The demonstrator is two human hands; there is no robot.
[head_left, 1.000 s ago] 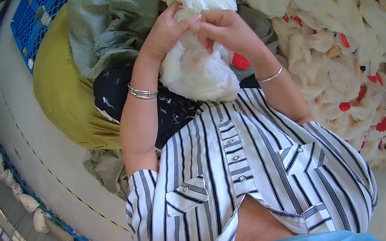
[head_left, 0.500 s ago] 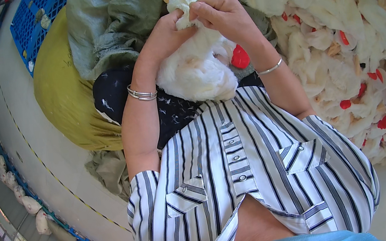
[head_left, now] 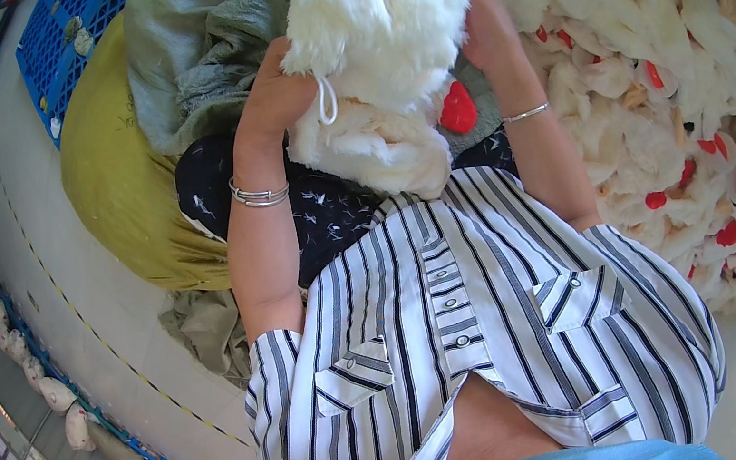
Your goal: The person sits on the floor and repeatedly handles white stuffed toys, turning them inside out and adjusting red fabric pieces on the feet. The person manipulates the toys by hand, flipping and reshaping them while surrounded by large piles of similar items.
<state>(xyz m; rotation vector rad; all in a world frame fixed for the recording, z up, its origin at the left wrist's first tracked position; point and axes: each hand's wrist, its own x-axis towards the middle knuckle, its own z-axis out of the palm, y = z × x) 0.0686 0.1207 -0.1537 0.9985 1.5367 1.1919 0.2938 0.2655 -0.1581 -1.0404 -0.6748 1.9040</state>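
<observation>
A fluffy white plush toy skin (head_left: 379,26) is raised between my hands above my lap. My left hand (head_left: 277,90) is closed on its left edge, beside a small white cord loop (head_left: 327,102) hanging from the fur. My right hand (head_left: 487,26) is at the opposite edge, slightly blurred, its fingertips partly hidden by the fur; it appears to grip the plush. Below, more cream and white plush (head_left: 374,147) rests on my lap, and I cannot tell whether it is the same piece. A red fabric piece (head_left: 457,108) lies just right of it.
A large heap of white plush pieces (head_left: 644,90) with red and beige parts rises on my right. To my left are a full yellow-green sack (head_left: 104,175), grey-green cloth (head_left: 196,55) and a blue plastic crate (head_left: 57,58). Farther left, stuffed white pieces (head_left: 57,393) line the floor.
The plush has been lifted and turned, showing more of its fur and the cord loop. My hands, earlier pinching together at its top, have spread apart to its two sides.
</observation>
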